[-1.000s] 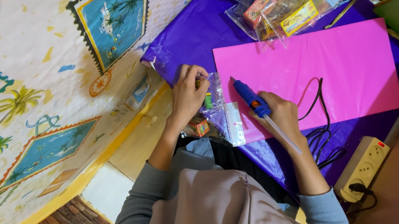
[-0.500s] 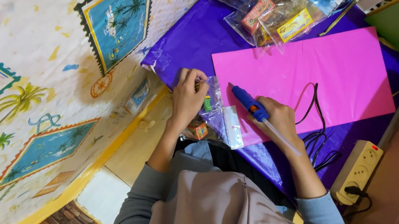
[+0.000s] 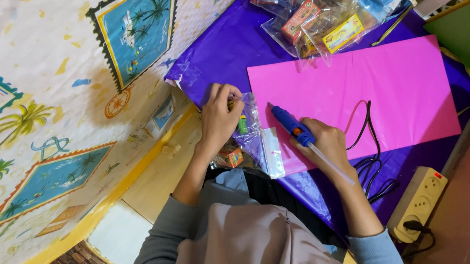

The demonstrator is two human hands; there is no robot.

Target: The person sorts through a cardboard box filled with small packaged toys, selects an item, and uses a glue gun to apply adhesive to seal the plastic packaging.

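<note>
your right hand [image 3: 327, 145] is clamped round the blue glue gun [image 3: 291, 125], nozzle over the pink sheet [image 3: 375, 78]. your left hand [image 3: 220, 118] pinches a small piece above a clear bag [image 3: 261, 141]. no glue or piece on the sheet yet.

A beige power strip [image 3: 419, 202] lies beside what seem craft packets [image 3: 323, 16] on purple cloth [image 3: 228, 46].

The right hand [image 3: 325, 143] grips a blue glue gun [image 3: 291, 125] over pink paper [image 3: 362, 88]; the left hand [image 3: 220, 118] pinches a clear plastic bag [image 3: 258, 141].
</note>
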